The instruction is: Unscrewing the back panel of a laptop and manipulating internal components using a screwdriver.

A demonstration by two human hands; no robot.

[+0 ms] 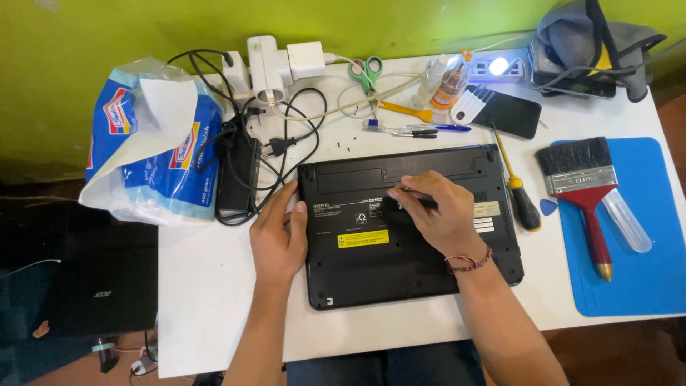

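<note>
— Hands at work over an upturned black laptop (pixel 407 221), which lies underside up in the middle of the white surface (pixel 214 286). What is each hand doing?

— The left hand (pixel 277 232) lies flat and spread across the laptop's left edge, pinning it down and holding nothing. The right hand (pixel 437 211) is pinched narrowly around a thin dark tool (pixel 418 200), its tip set on the base panel near the battery bay; what kind of tool it is cannot be made out.

— And around the laptop?

— Just right of it lies a screwdriver with a yellow shaft and black handle (pixel 518 189), and further right a wide paintbrush with a red handle (pixel 582 189) rests on a blue mat (pixel 643 271). Behind the laptop sit green-handled scissors (pixel 366 71), a dark phone (pixel 509 113) and a few pens. To its left, a black power brick and tangled cables (pixel 239 168) lie beside a blue-and-white plastic bag (pixel 153 143).

— How would the laptop handle?

— Likely as a stiff, fairly heavy slab with a smooth plastic shell that could slide on the bare surface. It looks safest gripped by both long side edges, away from the hinge and the vents. The tiny dark screws (pixel 344 145) scattered just behind it would be easy to lose.
</note>
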